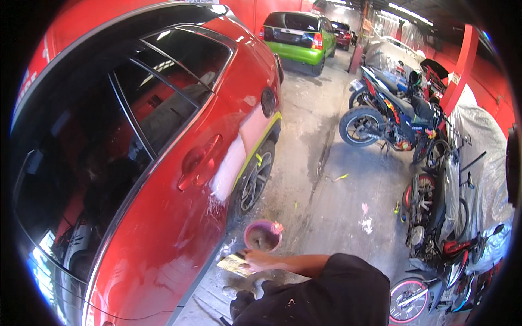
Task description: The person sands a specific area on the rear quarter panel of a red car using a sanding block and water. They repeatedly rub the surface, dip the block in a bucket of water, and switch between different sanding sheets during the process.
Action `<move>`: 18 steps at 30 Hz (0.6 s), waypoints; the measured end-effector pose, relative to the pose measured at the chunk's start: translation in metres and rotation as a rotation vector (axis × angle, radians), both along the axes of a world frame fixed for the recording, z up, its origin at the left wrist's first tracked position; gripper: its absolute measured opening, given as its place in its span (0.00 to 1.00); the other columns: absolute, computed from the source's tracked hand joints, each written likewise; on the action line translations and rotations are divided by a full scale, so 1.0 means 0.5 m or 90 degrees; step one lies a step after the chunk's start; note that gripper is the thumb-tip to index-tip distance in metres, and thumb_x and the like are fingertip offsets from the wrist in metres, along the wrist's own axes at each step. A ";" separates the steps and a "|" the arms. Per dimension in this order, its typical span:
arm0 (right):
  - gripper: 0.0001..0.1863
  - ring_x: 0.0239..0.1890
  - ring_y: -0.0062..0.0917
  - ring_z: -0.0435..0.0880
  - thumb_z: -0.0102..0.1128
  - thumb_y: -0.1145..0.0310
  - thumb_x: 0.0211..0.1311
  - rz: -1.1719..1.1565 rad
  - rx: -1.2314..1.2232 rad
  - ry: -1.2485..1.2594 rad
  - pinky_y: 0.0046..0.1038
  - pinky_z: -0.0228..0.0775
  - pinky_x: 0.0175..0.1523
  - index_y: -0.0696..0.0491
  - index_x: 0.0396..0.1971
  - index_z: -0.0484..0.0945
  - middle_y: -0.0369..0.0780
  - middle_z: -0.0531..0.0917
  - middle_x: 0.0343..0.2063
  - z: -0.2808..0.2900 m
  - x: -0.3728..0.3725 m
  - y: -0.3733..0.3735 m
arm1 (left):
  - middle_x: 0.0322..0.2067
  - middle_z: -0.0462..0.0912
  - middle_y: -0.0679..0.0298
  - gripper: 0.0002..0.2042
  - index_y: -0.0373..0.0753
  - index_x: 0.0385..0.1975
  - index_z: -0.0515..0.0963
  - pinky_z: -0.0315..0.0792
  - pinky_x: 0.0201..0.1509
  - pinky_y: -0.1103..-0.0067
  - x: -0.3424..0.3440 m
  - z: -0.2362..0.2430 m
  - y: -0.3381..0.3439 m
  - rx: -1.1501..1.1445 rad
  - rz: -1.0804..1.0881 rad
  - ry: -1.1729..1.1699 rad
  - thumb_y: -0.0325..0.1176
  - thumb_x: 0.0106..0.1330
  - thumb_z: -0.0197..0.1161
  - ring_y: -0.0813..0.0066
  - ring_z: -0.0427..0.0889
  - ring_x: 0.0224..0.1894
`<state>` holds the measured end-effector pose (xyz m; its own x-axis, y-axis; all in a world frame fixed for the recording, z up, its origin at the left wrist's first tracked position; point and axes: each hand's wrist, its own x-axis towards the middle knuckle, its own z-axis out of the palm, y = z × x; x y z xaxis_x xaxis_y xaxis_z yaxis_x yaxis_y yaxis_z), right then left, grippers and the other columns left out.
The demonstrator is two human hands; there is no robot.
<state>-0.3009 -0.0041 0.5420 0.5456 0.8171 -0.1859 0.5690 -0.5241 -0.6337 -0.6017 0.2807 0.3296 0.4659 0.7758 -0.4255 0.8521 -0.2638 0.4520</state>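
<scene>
My right hand (258,261) reaches in from the lower right, its fingers closed on a flat, pale yellow piece with dark marks (235,264); its exact kind is unclear. Just beyond the hand stands a pink bucket (248,237) with murky grey liquid inside. Something pink and crumpled (277,227) sits at the bucket's right rim. To the left is a red car (157,239), a pale pinkish-white patch (230,167) over its rear wheel arch. Yellow-green tape (267,129) edges that arch. My left hand does not show.
The car's rear wheel (254,182) is close past the bucket. A black motorcycle (399,111) stands on the right, with more motorcycles (429,217) nearer. A green car (296,41) is parked ahead. Yellow scraps (341,177) and white spots (367,225) mark the concrete floor.
</scene>
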 end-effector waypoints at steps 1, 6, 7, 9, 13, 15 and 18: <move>0.28 0.44 0.53 0.84 0.64 0.53 0.66 0.074 0.018 -0.001 0.46 0.78 0.50 0.63 0.53 0.78 0.56 0.82 0.47 -0.016 -0.011 0.046 | 0.24 0.86 0.54 0.20 0.36 0.38 0.87 0.78 0.32 0.64 -0.034 -0.002 -0.018 -0.007 0.043 -0.011 0.47 0.72 0.55 0.58 0.87 0.29; 0.21 0.35 0.43 0.87 0.65 0.53 0.66 0.280 0.051 0.180 0.41 0.80 0.44 0.58 0.41 0.85 0.50 0.86 0.44 -0.079 -0.176 0.241 | 0.25 0.86 0.55 0.20 0.36 0.39 0.88 0.77 0.29 0.66 -0.344 -0.052 -0.153 -0.071 0.376 -0.092 0.47 0.73 0.54 0.60 0.86 0.28; 0.21 0.37 0.40 0.88 0.66 0.53 0.65 0.318 0.040 0.120 0.40 0.80 0.45 0.57 0.44 0.85 0.50 0.86 0.44 -0.093 -0.212 0.282 | 0.25 0.86 0.55 0.21 0.36 0.39 0.88 0.77 0.29 0.66 -0.416 -0.052 -0.180 -0.071 0.468 -0.108 0.47 0.73 0.54 0.61 0.86 0.28; 0.23 0.40 0.40 0.89 0.68 0.54 0.65 0.444 0.149 0.075 0.39 0.80 0.46 0.56 0.50 0.83 0.49 0.87 0.45 -0.018 -0.255 0.362 | 0.25 0.86 0.55 0.21 0.36 0.40 0.88 0.77 0.28 0.66 -0.537 -0.049 -0.261 -0.069 0.681 -0.116 0.47 0.73 0.54 0.61 0.86 0.27; 0.23 0.46 0.36 0.88 0.70 0.53 0.66 0.531 0.098 0.194 0.35 0.80 0.52 0.57 0.49 0.83 0.47 0.87 0.45 0.032 -0.506 0.527 | 0.24 0.85 0.59 0.19 0.38 0.41 0.88 0.74 0.23 0.72 -0.809 -0.113 -0.405 -0.082 0.867 -0.430 0.44 0.73 0.54 0.68 0.82 0.24; 0.22 0.48 0.38 0.87 0.69 0.51 0.66 0.648 0.074 0.260 0.37 0.79 0.53 0.55 0.46 0.87 0.48 0.86 0.47 0.027 -0.650 0.587 | 0.25 0.86 0.62 0.13 0.40 0.39 0.89 0.72 0.22 0.77 -0.929 -0.171 -0.500 -0.065 0.950 -0.514 0.38 0.67 0.60 0.75 0.79 0.21; 0.22 0.42 0.37 0.89 0.70 0.51 0.65 0.717 0.062 0.160 0.35 0.79 0.51 0.55 0.46 0.87 0.45 0.87 0.43 0.048 -0.722 0.711 | 0.28 0.90 0.60 0.07 0.42 0.32 0.91 0.79 0.34 0.75 -0.754 -0.182 -0.362 -0.105 1.111 -0.091 0.34 0.59 0.68 0.75 0.84 0.27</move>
<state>-0.6621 0.3513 0.5663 -0.5441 0.8336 -0.0948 0.5345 0.2573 -0.8051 -0.9789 0.0996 0.2385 -0.7507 0.3203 -0.5778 0.0179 0.8842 0.4668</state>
